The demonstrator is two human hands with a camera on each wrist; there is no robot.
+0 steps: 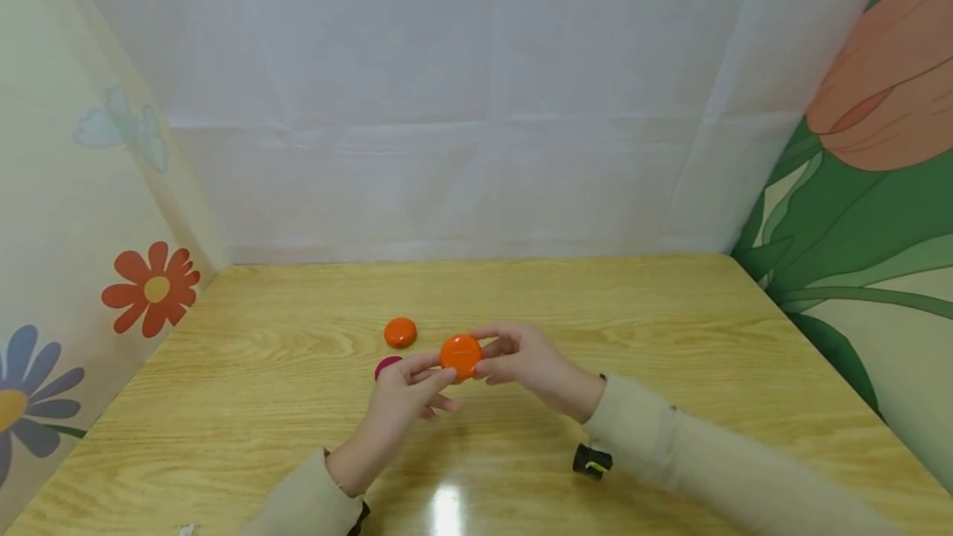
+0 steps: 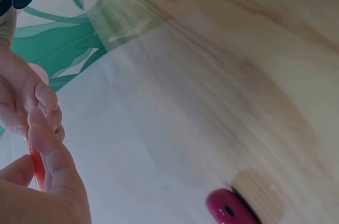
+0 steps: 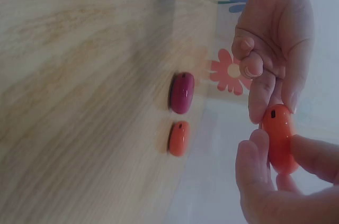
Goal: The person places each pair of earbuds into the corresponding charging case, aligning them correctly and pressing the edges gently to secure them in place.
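Both hands hold a glossy orange round disc [image 1: 462, 356] above the table. My left hand [image 1: 396, 404] pinches its left side between thumb and fingers. From the right, my right hand [image 1: 538, 364] grips the opposite edge. In the right wrist view the disc [image 3: 280, 142] is seen edge-on, thick and rounded, with a small dark slot in its rim. A second orange disc [image 1: 400, 332] lies on the table beyond the left hand. Close by it is a magenta disc [image 1: 387, 365], partly hidden behind the left hand in the head view; its rim [image 2: 225, 206] also shows a dark slot.
The wood-grain table [image 1: 298, 304] meets a white cloth backdrop [image 1: 476, 106] at the back. Flower-printed panels stand at the left [image 1: 89, 189] and right [image 1: 841, 271]. A black device [image 1: 592, 461] hangs below the right sleeve. A small pale scrap [image 1: 186, 529] shows at the bottom left.
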